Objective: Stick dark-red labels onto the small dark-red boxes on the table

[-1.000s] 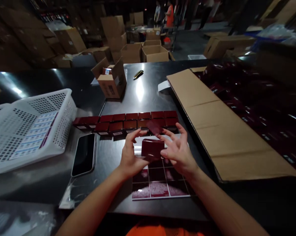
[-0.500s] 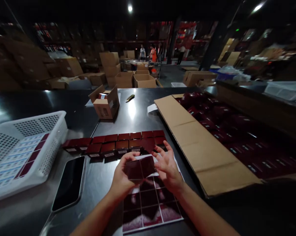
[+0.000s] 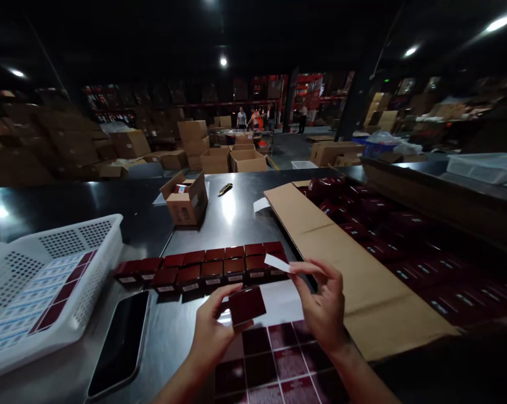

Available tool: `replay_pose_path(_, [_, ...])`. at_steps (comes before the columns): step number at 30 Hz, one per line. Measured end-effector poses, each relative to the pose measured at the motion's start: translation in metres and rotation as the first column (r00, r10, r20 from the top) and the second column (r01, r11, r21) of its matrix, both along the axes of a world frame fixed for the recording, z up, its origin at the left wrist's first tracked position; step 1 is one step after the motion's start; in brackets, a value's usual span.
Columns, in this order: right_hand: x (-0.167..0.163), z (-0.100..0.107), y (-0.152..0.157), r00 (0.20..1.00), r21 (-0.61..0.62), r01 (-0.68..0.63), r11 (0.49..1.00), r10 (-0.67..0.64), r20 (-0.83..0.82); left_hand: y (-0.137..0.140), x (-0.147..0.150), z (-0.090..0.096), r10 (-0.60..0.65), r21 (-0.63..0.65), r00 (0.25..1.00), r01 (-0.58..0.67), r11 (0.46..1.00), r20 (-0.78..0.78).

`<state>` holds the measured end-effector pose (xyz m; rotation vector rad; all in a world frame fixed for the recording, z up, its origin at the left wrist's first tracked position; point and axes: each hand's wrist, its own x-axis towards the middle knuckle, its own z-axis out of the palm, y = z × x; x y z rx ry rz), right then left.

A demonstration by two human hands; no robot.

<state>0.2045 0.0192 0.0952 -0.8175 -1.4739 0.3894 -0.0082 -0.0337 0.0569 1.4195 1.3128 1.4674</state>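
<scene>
Head view: left fingers (image 3: pixel 220 295) grip a maroon box (image 3: pixel 247 307); right fingers (image 3: pixel 318 268) pinch a white strip (image 3: pixel 277 262), a gridded sheet (image 3: pixel 284 304) below both.

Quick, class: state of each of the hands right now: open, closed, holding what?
Left hand: closed on a dark red box.
Right hand: pinching a small white strip.

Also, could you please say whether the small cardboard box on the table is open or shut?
Open: the small cardboard box has flaps standing up, and a labelled item shows inside.
</scene>
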Motion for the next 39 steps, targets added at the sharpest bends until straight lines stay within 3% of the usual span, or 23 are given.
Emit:
replay_pose_path(3, [0.007, 0.008, -0.007, 0.963, 0.268, 0.035, 0.963, -0.105, 0.250, -0.001, 0.002, 0.001, 0.021, 0.038, 0.999, -0.020, 0.999, -0.034])
replay_pose_path(7, [0.014, 0.013, -0.012, 0.939, 0.316, 0.034, 0.948, -0.139, 0.314, -0.003, 0.004, 0.002, 0.030, 0.053, 0.998, -0.027, 0.998, -0.058])
replay_pose_path(13, [0.016, 0.005, -0.014, 0.960, 0.406, 0.039, 0.913, -0.147, 0.238, -0.002, 0.005, 0.001, 0.030, 0.102, 0.992, -0.018, 0.995, -0.123])
replay_pose_path(18, [0.014, 0.016, -0.022, 0.972, 0.268, 0.125, 0.955, -0.172, 0.158, 0.000, 0.004, -0.006, 0.027, 0.136, 0.989, -0.007, 0.991, -0.148])
replay_pose_path(23, [0.016, 0.022, -0.014, 0.995, 0.056, -0.001, 0.998, -0.004, 0.104, 0.000, 0.001, -0.011, 0.030, 0.161, 0.979, 0.003, 0.987, -0.200])
replay_pose_path(27, [0.012, 0.019, -0.005, 0.993, -0.122, -0.116, 0.986, 0.111, -0.048, -0.001, -0.002, -0.007, 0.047, 0.198, 0.975, -0.003, 0.980, -0.219])
replay_pose_path(29, [0.009, 0.017, -0.003, 0.971, -0.267, -0.211, 0.940, 0.170, -0.169, 0.001, -0.002, -0.004, 0.056, 0.205, 0.969, -0.006, 0.979, -0.239])
replay_pose_path(31, [0.008, 0.017, -0.002, 0.947, -0.424, -0.286, 0.859, 0.187, -0.259, 0.002, -0.002, 0.000, 0.061, 0.201, 0.966, -0.010, 0.980, -0.253])
replay_pose_path(37, [0.007, 0.020, -0.007, 0.888, -0.741, -0.448, 0.501, 0.344, -0.305, 0.000, -0.001, 0.007, -0.001, 0.174, 0.973, 0.042, 0.984, -0.232])
replay_pose_path(39, [0.005, 0.022, -0.009, 0.872, -0.783, -0.458, 0.421, 0.385, -0.303, 0.000, -0.002, 0.007, -0.030, 0.165, 0.973, 0.069, 0.984, -0.230])
